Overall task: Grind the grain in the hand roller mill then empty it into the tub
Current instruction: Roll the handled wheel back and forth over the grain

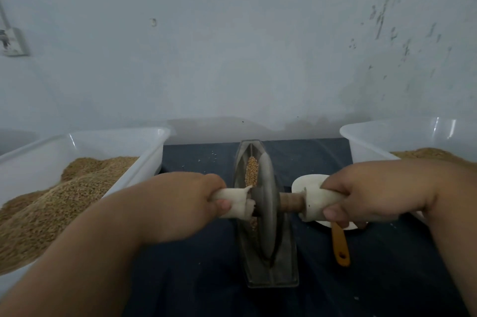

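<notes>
**Wheel standing in the trough, one handle in each fist**

I am watching the grey metal roller wheel (267, 203) standing upright in the long narrow metal trough (271, 278), its axle lying left to right. My left hand (196, 203) is closing fully around the left cloth-wrapped handle (236, 203), my right hand (366, 195) around the right one (320, 204). Both are equally near. The golden whole grain (251, 172) is lying in the trough beside the wheel, looking mostly uncrushed. The white plastic tub (374, 135) is waiting at the right.

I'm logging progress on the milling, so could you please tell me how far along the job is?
Grinding is under way. The left hand and right hand each grip a cloth-wrapped handle of the roller wheel, which sits in the metal trough. Whole-looking grain lies in the trough, so grinding and emptying into a tub remain.
</notes>
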`<state>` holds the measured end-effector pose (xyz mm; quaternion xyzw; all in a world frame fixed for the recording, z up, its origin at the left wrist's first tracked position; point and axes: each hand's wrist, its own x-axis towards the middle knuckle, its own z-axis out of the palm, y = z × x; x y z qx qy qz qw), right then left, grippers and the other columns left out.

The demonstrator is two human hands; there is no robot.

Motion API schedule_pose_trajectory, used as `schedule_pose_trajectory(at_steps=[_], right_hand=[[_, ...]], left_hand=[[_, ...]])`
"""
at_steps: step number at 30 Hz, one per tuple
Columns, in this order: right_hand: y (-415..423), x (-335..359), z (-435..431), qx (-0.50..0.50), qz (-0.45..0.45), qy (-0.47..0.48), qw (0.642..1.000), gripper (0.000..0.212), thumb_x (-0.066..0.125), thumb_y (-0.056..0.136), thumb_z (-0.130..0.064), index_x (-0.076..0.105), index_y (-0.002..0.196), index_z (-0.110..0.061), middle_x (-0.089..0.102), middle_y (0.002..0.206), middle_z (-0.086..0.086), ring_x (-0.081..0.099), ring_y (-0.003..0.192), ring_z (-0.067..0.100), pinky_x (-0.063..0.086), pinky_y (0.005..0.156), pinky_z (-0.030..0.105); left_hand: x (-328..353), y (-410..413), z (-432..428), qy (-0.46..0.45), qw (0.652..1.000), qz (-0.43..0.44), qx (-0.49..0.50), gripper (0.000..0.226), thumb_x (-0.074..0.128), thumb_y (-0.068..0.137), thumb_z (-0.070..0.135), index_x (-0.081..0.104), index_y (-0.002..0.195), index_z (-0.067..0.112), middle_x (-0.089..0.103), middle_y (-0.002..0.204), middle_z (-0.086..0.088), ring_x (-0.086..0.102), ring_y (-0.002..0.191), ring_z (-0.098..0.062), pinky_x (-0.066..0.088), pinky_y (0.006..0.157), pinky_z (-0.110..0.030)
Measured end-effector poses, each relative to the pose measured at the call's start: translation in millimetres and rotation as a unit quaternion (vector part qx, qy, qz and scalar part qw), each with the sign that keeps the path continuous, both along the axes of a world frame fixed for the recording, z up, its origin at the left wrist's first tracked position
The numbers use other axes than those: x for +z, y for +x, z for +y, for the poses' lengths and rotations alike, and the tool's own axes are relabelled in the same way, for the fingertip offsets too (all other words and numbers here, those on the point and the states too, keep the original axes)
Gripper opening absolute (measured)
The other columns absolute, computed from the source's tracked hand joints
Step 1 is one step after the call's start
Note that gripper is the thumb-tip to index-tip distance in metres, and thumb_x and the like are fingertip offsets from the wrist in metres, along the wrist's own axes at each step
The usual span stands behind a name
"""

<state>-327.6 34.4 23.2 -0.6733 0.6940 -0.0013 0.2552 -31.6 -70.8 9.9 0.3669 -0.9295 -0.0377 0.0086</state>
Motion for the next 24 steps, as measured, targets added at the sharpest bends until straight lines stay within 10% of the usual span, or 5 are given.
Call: schedule_pose_trajectory(at_steps=[10,18,24], right_hand=[[5,-52,-45,-0.069,0.154,-0.229,0.959,0.019,0.061,0.09,-0.051,0.055,0.097,-0.035,0.059,0.093,-0.009,0.056,0.08,0.01,0.048,0.072,0.032],[-3,-90,-77,-0.113,0.282,-0.4,0.865,0.044,0.054,0.093,-0.053,0.052,0.127,-0.024,0.058,0.109,0.0,0.053,0.094,0.021,0.04,0.08,0.037],[7,-55,-46,-0.073,0.21,-0.247,0.943,0.03,0.057,0.09,-0.059,0.05,0.095,-0.03,0.057,0.093,-0.008,0.053,0.078,0.01,0.043,0.068,0.031]], left_hand=[[-44,-31,-37,-0.215,0.972,0.08,0.047,0.031,0.028,0.096,0.053,0.048,0.115,0.039,0.057,0.103,0.012,0.053,0.101,-0.019,0.035,0.095,-0.039],[-71,-51,-47,-0.259,0.946,0.163,0.111,0.04,0.043,0.097,0.044,0.046,0.134,0.029,0.05,0.132,0.006,0.031,0.138,-0.023,-0.005,0.119,-0.05],[-52,-36,-38,-0.241,0.965,0.074,0.067,0.039,0.035,0.097,0.051,0.037,0.132,0.032,0.049,0.123,0.005,0.043,0.111,-0.021,0.03,0.105,-0.039]])
